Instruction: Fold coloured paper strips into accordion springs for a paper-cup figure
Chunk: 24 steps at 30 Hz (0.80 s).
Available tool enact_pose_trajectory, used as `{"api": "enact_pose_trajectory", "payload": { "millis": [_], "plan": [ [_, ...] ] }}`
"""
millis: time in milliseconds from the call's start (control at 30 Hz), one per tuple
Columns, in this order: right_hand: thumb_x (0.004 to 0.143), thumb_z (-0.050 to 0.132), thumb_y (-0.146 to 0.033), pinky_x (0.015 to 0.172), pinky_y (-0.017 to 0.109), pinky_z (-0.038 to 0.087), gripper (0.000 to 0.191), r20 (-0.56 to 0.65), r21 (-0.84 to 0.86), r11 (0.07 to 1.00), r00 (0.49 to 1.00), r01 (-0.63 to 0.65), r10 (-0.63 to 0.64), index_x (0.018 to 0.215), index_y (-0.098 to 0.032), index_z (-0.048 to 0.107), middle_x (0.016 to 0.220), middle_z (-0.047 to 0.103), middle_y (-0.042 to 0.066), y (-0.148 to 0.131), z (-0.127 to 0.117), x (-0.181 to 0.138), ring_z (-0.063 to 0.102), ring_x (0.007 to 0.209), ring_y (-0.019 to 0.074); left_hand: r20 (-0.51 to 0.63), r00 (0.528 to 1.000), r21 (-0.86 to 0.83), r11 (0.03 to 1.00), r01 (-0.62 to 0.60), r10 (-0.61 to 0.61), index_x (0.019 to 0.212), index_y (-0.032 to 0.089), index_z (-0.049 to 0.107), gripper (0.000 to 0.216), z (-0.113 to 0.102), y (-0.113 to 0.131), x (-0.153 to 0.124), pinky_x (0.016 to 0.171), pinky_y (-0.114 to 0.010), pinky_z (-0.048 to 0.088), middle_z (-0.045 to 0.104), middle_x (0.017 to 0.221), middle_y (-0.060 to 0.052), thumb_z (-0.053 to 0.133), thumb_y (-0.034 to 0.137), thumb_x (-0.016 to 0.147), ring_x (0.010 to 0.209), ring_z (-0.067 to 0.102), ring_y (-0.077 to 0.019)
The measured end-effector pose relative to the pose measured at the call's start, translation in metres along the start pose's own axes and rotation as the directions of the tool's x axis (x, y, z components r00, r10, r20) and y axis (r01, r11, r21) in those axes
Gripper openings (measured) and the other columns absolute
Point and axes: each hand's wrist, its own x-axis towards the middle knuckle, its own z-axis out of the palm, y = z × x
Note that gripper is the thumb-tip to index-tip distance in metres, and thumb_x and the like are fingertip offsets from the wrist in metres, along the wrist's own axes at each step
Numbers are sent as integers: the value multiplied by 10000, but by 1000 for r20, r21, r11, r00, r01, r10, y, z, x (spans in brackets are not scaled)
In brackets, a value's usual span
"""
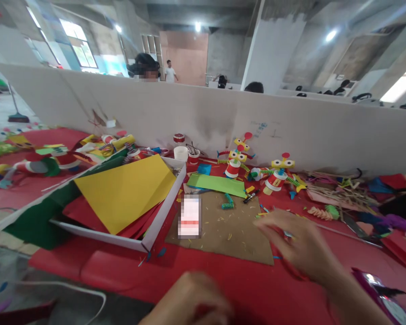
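Note:
My right hand [299, 246] hovers low over the red table cover [257, 284], just right of a brown cardboard sheet [223, 230]. Its fingers are stretched out and slightly spread, blurred by motion, with nothing in them. My left hand [192, 300] sits at the bottom edge, curled, its fingers smeared and partly cut off. A green coiled paper spring [228, 203] and a black marker [251, 196] lie on or near the cardboard. Paper-cup figures with googly eyes [235, 160] [279, 174] stand beyond.
A white shallow box [162, 212] holds yellow [122, 192], red and green paper sheets at left. A green sheet [216, 183] lies behind the cardboard. Craft scraps and sticks [338, 194] crowd the right. A white partition wall [223, 117] closes the back; people's heads show above it.

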Motion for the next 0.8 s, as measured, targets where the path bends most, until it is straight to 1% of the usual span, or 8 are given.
{"api": "enact_pose_trajectory", "payload": {
  "millis": [67, 133, 167, 200, 300, 500, 667, 800],
  "plan": [
    [887, 444, -346, 801, 332, 478, 275, 207, -32, 999, 978, -22, 28, 880, -277, 710, 938, 708, 34, 8, 17, 27, 625, 894, 187, 159, 987, 240, 968, -77, 39, 777, 169, 688, 159, 4, 11, 57, 785, -392, 473, 691, 784, -121, 556, 258, 776, 804, 634, -248],
    [876, 461, -312, 948, 382, 396, 270, 409, -144, 986, 903, -80, 134, 918, -255, 721, 1178, 631, 60, 18, 51, 55, 534, 1112, 222, 304, 952, 411, 898, -158, 28, 764, 111, 678, 143, 14, 19, 107, 740, -408, 480, 683, 778, -163, 557, 187, 758, 765, 644, -268],
    [868, 469, -322, 982, 423, 354, 268, 492, -231, 968, 846, -100, 205, 934, -265, 722, 1293, 555, 60, 23, 71, 66, 460, 1203, 254, 330, 943, 379, 910, -169, 38, 778, 114, 675, 159, 21, 21, 126, 687, -375, 489, 686, 786, -153, 537, 193, 772, 736, 647, -255],
    [867, 466, -341, 1001, 460, 319, 275, 543, -302, 947, 796, -110, 266, 943, -276, 723, 1372, 480, 51, 28, 89, 75, 390, 1263, 285, 305, 949, 340, 922, -185, 78, 812, 121, 668, 174, 30, 20, 141, 678, -355, 490, 687, 816, -139, 514, 197, 788, 747, 646, -241],
    [854, 477, -336, 1007, 555, 256, 282, 560, -354, 927, 766, -124, 316, 1003, -274, 708, 1411, 430, 71, 41, 129, 84, 335, 1292, 346, 159, 958, 284, 919, -275, 237, 867, 143, 642, 158, 59, 6, 160, 779, -340, 467, 677, 859, -97, 506, 172, 793, 833, 622, -206],
    [852, 443, -238, 974, 562, 302, 351, 517, -359, 920, 789, -154, 334, 1158, -220, 614, 1312, 542, 94, 58, 139, 85, 416, 1231, 319, 106, 916, 226, 887, -402, 388, 930, 158, 628, 173, 79, -29, 156, 767, -331, 441, 664, 876, -69, 550, 202, 783, 848, 592, -192],
    [885, 413, -277, 1007, 424, 341, 394, 434, -320, 932, 848, -170, 304, 1232, -159, 558, 1322, 539, 81, 62, 129, 100, 434, 1235, 244, 37, 914, 233, 886, -402, 405, 922, 149, 630, 165, 79, -31, 161, 765, -329, 439, 668, 864, -64, 527, 173, 795, 833, 593, -187],
    [902, 389, -234, 1045, 373, 314, 375, 320, -280, 950, 920, -137, 227, 1225, -153, 564, 1317, 545, 72, 44, 110, 99, 431, 1243, 197, 23, 916, 231, 889, -395, 401, 916, 136, 634, 169, 77, -29, 163, 766, -333, 462, 672, 885, -80, 528, 160, 786, 852, 600, -192]
  ]
}}
